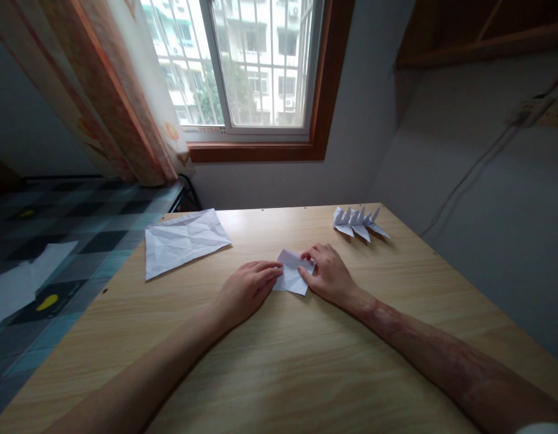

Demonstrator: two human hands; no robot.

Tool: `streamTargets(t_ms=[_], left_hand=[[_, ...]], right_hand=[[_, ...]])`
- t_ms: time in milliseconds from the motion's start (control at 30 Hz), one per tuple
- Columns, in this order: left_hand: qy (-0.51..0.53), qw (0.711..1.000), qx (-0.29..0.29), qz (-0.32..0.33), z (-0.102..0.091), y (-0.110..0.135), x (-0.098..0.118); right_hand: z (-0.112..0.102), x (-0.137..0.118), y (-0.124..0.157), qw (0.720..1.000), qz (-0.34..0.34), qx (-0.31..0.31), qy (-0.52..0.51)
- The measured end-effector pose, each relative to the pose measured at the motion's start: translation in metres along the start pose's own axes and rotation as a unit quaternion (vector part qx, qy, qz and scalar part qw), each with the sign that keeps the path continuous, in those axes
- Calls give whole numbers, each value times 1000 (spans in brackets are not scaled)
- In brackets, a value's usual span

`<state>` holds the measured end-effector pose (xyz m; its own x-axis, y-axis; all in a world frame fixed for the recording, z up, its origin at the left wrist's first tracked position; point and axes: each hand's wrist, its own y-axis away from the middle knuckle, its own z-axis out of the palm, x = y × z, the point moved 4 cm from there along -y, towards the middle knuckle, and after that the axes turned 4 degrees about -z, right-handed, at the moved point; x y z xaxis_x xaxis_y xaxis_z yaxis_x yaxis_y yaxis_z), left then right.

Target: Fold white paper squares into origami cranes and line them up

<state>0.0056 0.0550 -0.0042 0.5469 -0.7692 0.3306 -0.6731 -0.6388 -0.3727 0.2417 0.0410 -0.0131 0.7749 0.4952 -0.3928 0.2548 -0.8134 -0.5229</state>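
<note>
A small folded piece of white paper (291,272) lies on the wooden table (279,361) in front of me. My left hand (246,289) rests flat on the table with its fingers stretched out, the fingertips pressing on the paper's left edge. My right hand (328,274) lies on the paper's right side, its fingers bent and pinching a fold at the top right.
A larger creased white sheet (183,241) lies at the table's back left. Several small folded paper pieces (358,222) sit in a row at the back right. A bed with a checked cover (57,253) stands left of the table, a curtained window behind.
</note>
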Motion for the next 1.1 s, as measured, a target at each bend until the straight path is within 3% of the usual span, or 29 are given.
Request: streamTargets(t_ms=[200,300,433,533,667,767,900,967,1100], left_hand=[[-16,1000,7,2,-3,0,3],[-22,1000,5,-3,-5,-1,4],[-23,1000,0,-8,-5,-1,4],[-18,1000,1,-11,-4,0,3],[-15,1000,-4,-16,-4,-1,3],[-10,1000,0,-18,-5,-1,5],[1,1000,11,-20,-8,-2,6],[16,999,16,-28,-9,-2,5],[89,993,31,-71,-11,-2,-1]], right_hand=[[-2,5,-1,998,36,23,-47],[-1,9,0,989,73,38,-122],[6,17,2,941,143,20,-305],[4,18,3,913,155,32,-376],[-3,12,4,898,115,38,-422],[-4,2,6,892,72,-24,-446],[-8,-15,6,928,-28,-108,-354],[-11,-25,4,948,-86,-119,-284],[-15,-37,3,953,-167,-129,-218]])
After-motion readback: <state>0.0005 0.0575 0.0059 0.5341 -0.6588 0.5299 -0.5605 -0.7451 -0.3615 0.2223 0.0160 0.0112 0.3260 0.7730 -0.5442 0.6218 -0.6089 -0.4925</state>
